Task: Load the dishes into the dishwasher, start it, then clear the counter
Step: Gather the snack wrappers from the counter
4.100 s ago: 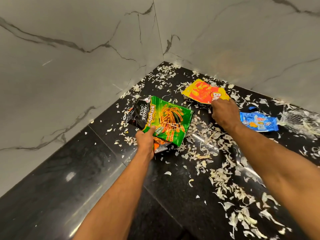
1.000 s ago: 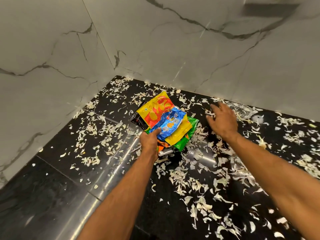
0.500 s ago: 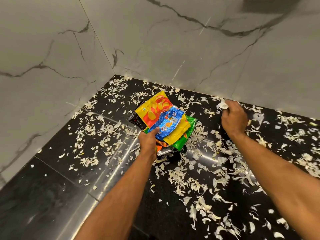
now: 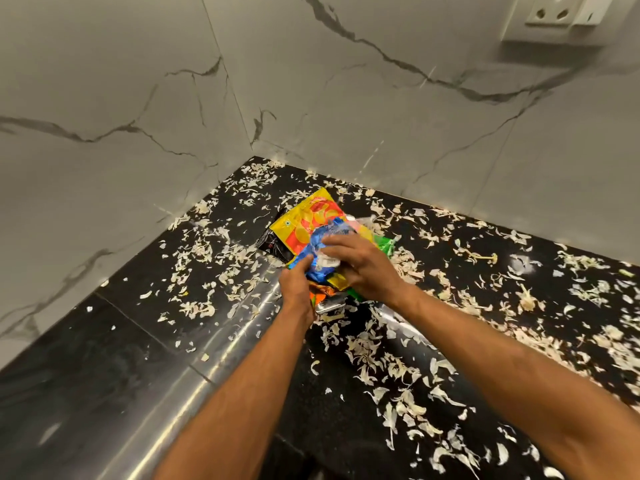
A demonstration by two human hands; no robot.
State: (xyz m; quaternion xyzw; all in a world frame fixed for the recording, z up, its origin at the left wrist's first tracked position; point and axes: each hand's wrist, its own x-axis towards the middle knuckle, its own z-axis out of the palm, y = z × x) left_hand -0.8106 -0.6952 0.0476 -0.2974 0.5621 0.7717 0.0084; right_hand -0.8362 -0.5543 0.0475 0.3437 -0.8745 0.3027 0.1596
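A stack of empty snack wrappers lies in the corner of the black counter (image 4: 104, 393): a yellow and red one (image 4: 304, 220) on top, a blue one (image 4: 320, 268), a green one (image 4: 388, 245) and a black one (image 4: 273, 244) beneath. My left hand (image 4: 296, 285) grips the near edge of the stack, thumb on the blue wrapper. My right hand (image 4: 360, 265) lies on top of the stack and presses a crumpled clear plastic piece (image 4: 332, 237) onto it; whether its fingers pinch the plastic is not visible.
Pale vegetable peelings (image 4: 388, 362) are strewn over most of the counter, thickest to the right. Marble walls (image 4: 138, 116) close the corner at left and back. A wall socket (image 4: 554, 15) sits at the upper right.
My right hand took the clear plastic from the back of the counter and brought it left onto the wrapper stack. My left hand kept its hold on the stack.
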